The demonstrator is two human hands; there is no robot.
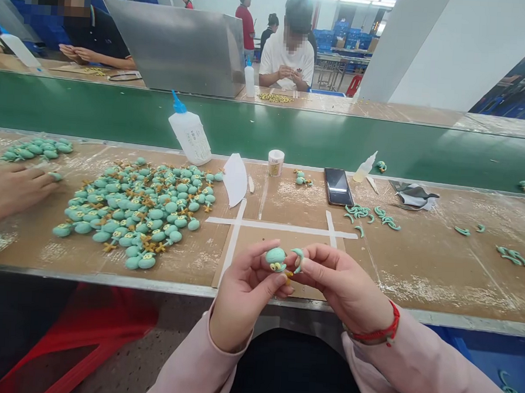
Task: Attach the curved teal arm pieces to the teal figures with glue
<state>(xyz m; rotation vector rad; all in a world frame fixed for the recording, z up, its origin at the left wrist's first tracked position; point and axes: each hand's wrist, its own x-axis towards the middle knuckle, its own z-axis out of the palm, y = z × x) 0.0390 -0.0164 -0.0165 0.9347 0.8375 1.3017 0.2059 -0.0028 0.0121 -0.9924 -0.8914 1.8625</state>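
My left hand (pixel 246 292) pinches a small teal figure (pixel 276 257) with a round head, yellow eyes and a bit of yellow below, above the table's front edge. Close to its right side, my right hand (pixel 344 280) holds a curved teal piece (pixel 298 260) between thumb and fingers. Whether the piece touches the figure cannot be made out. A big pile of similar teal figures (pixel 147 208) lies to the left. Loose curved teal pieces (pixel 358 212) lie on the cardboard to the right, near a black phone (pixel 338 187).
White tape strips (pixel 282 227) mark the cardboard. Farther back stand a large white bottle (pixel 190 135), a small white tub (pixel 275 162) and a small glue bottle (pixel 365 166). Another person's hand (pixel 16 192) is at the left. A green belt (pixel 292 133) crosses behind; people sit beyond it.
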